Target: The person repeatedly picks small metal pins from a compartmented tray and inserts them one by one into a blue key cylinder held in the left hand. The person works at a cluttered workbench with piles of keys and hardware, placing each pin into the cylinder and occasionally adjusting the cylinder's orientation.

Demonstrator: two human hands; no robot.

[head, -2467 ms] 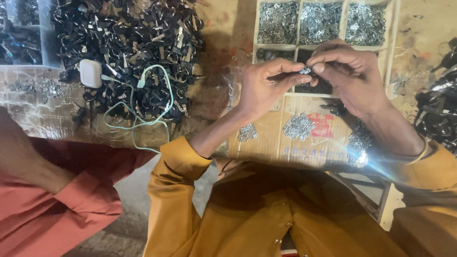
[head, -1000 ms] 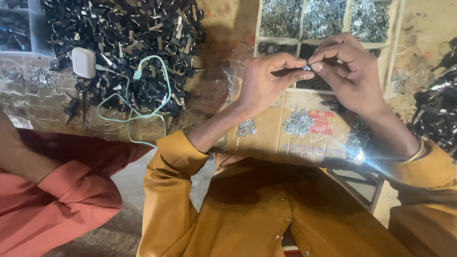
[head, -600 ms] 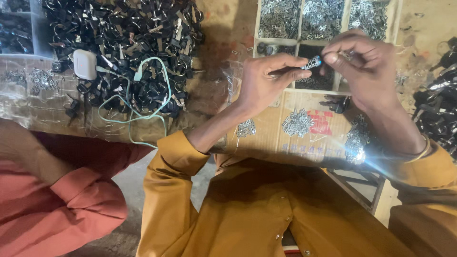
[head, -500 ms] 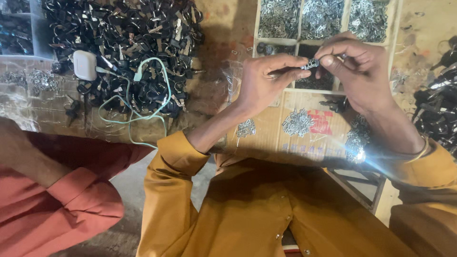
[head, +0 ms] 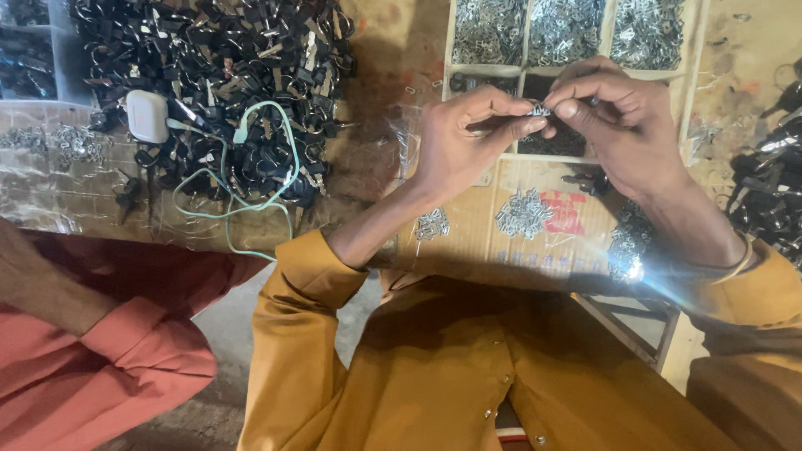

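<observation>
Metal clip, small and silvery, sits pinched between both hands, held up over the divided tray at the far side of the bench. Left hand: thumb and forefinger closed on the clip and on a thin dark part that runs back under the fingers; exact shape of that part can't be told. Right hand: fingers curled, thumb and forefinger tips closed on the clip from the opposite side, touching the left fingertips. Both wrists come from mustard-yellow sleeves; thin bangle on right wrist.

Tray: top row compartments filled w/ small silvery metal pieces; lower compartments, partly hidden behind the hands, hold dark parts. Flat cardboard sheet lies under the hands, w/ three loose clusters of silver pieces on it, approx. below the hands.

Left portion of bench: large heap of black parts. White charger block rests on the heap's edge; pale green cable loops from it over the heap and off the bench edge. Clear plastic sheet covers the bench near the far left, w/ a few silver pieces on it. More black parts at the right edge.

Second person at lower left: forearm and red sleeve only, well apart from the hands.
</observation>
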